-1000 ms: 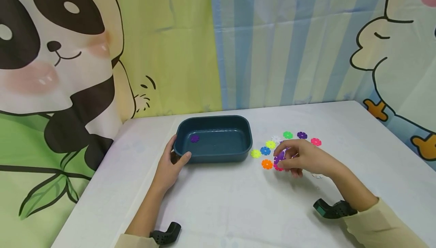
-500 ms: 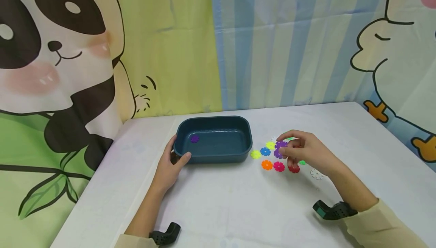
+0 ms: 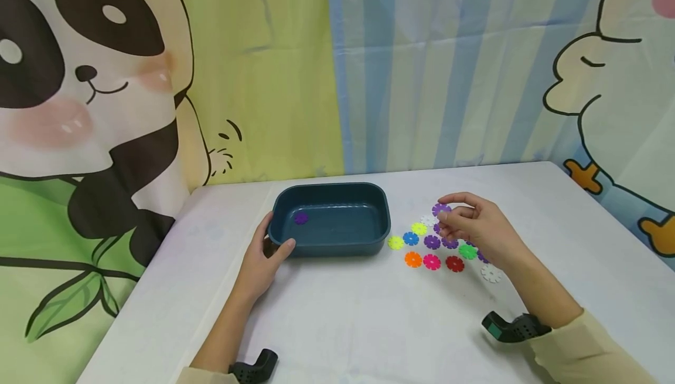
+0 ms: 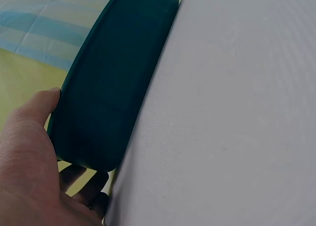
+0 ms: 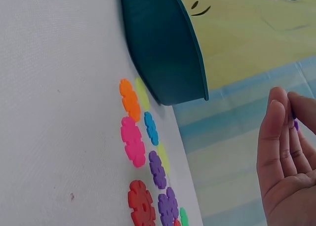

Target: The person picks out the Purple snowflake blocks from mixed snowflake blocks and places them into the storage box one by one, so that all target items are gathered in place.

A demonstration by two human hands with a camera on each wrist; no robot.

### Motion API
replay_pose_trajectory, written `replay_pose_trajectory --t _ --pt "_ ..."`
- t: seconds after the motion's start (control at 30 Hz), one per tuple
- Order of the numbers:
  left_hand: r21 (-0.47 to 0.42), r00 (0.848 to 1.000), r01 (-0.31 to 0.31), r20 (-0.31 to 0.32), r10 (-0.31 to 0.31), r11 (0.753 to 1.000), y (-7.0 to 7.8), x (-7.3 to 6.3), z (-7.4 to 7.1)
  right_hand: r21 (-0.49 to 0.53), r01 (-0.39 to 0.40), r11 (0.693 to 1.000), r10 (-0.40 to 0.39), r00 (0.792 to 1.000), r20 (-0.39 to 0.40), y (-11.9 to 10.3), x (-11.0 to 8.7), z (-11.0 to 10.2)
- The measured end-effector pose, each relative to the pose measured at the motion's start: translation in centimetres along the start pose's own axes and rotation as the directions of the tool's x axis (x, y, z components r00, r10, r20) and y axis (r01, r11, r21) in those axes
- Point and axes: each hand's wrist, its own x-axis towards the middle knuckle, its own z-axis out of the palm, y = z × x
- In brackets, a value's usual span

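My left hand [image 3: 263,260] grips the left end of a dark teal plastic basin [image 3: 337,250], thumb at the near rim and fingers round the side. The left wrist view shows that hand [image 4: 29,157] against the basin's end [image 4: 103,93]. One purple snowflake disc [image 3: 301,218] lies inside the basin. Above the scattered discs, my right hand [image 3: 482,226] pinches another purple snowflake disc [image 3: 440,209] between thumb and index finger. Only a sliver of this purple disc [image 5: 296,125] shows in the right wrist view, the fingers hiding most of it.
Right of the basin, several notched discs lie loose on the white tablecloth [image 3: 358,319], among them an orange disc [image 3: 413,260], a pink disc [image 3: 432,262], a red disc [image 3: 455,264] and a white disc [image 3: 491,273]. A printed curtain [image 3: 263,108] hangs behind the table.
My right hand has risen from the discs with a purple one in its pinch, shifting slightly away and to the right. Red, green and white discs now show beneath it. The left hand stays on the basin.
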Motion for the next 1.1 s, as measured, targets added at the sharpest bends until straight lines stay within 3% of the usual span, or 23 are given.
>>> replay_pose_trajectory --t 0.2,0.5,0.6,0.7,0.87,0.97,1.1 --pt "-0.001 1.0 -0.018 0.006 0.018 1.0 0.2 0.1 0.0 0.014 -0.007 1.0 0.007 1.0 0.0 -0.4 0.1 0.1" --pt "-0.027 0.999 -0.029 0.016 0.029 0.999 0.5 0.0 0.0 -0.067 0.024 0.997 -0.026 0.999 -0.022 -1.1 0.3 0.7" --pt "-0.025 1.0 -0.025 0.012 0.025 0.999 0.5 0.0 -0.1 -0.017 0.034 0.999 -0.034 0.999 -0.013 -1.3 0.5 1.0" --pt "-0.017 1.0 -0.022 0.009 0.023 1.0 0.5 0.0 -0.1 0.1 0.012 0.995 -0.013 1.0 0.01 -1.4 0.6 1.1" --pt "-0.017 1.0 -0.019 0.007 0.019 1.0 0.4 0.0 0.0 0.323 -0.081 0.943 0.061 0.996 0.072 -1.1 0.8 1.2" --pt "-0.012 1.0 -0.017 0.005 0.018 1.0 0.3 0.0 -0.1 0.357 -0.103 0.928 0.072 0.992 0.101 -1.1 0.8 1.4" --pt "-0.013 1.0 -0.019 0.005 0.019 1.0 0.4 0.0 -0.1 0.334 -0.093 0.938 0.055 0.991 0.119 -1.1 0.7 1.7"
